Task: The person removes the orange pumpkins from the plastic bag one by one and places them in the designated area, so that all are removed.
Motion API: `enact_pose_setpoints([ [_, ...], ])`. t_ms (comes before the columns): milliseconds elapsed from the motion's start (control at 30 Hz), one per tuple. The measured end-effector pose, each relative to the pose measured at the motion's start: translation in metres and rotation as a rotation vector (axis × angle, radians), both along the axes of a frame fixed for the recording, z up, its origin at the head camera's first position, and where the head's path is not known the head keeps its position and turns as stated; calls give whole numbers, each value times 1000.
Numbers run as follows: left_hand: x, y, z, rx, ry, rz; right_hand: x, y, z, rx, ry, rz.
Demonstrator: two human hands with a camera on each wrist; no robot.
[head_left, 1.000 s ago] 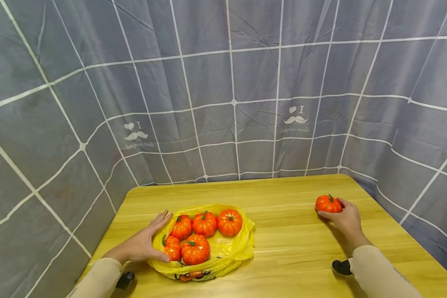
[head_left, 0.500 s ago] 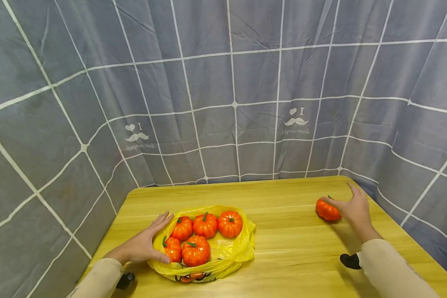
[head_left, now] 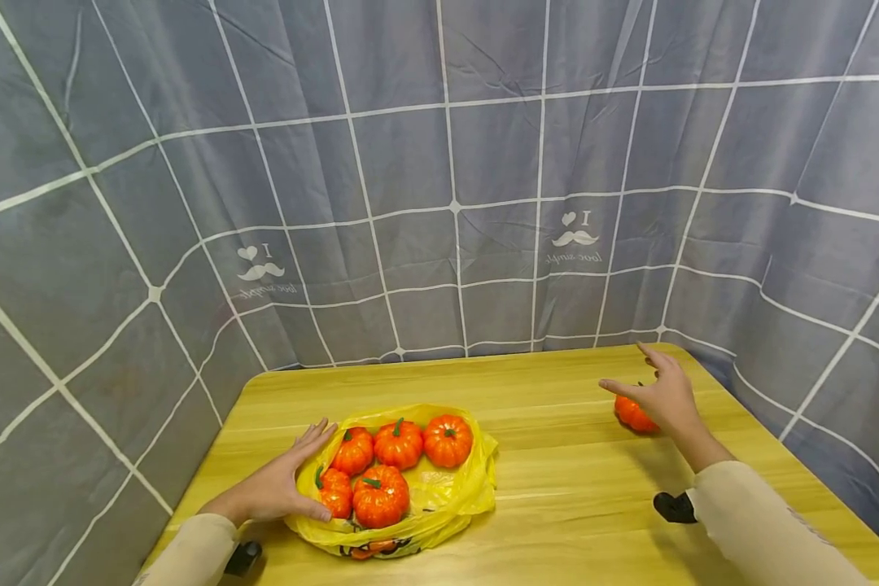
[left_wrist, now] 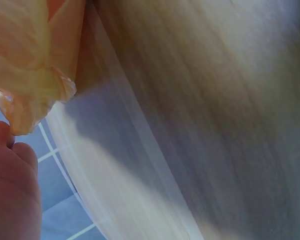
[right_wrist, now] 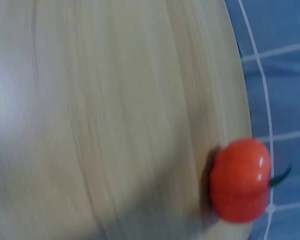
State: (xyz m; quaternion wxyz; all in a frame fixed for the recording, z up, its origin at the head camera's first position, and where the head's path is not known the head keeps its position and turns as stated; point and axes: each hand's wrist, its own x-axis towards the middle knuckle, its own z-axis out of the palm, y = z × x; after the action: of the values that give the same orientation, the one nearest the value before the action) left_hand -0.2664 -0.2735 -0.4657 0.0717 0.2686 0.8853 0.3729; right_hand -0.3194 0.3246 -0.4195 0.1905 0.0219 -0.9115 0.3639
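A yellow plastic bag point(head_left: 476, 488) lies spread wide on the table's left half, with several small orange toy pumpkins point(head_left: 382, 496) inside it. My left hand point(head_left: 274, 487) rests along the bag's left rim, thumb and fingers spread and fairly straight. The left wrist view shows its fingers point(left_wrist: 21, 155) by the bag's crumpled edge point(left_wrist: 40, 95). At the right of the table sits a single toy pumpkin point(head_left: 633, 417), green-stemmed and seen whole in the right wrist view point(right_wrist: 240, 181). Over it hovers my right hand point(head_left: 666, 399), thumb and fingers spread apart, holding nothing and partly hiding it.
The yellow wood-grain table point(head_left: 549, 456) has rounded far corners. Grey curtains with white grid lines point(head_left: 410, 244) hang right behind it and along both sides. A black strap end point(head_left: 675, 508) sticks out by the right sleeve.
My right hand has let go of the single pumpkin, its fingers spreading, and has risen above it. The left hand, the bag and its pumpkins keep their places; the head view shifts slightly.
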Motion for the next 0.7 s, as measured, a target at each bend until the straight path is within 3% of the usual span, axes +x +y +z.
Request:
enact_pose_setpoints([
  [367, -2, 0, 1, 7, -1, 15, -9, -53, -15, -83, -5, 235],
  [700, 0, 1, 0, 17, -18, 8, -6, -105, -35, -160, -32, 406],
])
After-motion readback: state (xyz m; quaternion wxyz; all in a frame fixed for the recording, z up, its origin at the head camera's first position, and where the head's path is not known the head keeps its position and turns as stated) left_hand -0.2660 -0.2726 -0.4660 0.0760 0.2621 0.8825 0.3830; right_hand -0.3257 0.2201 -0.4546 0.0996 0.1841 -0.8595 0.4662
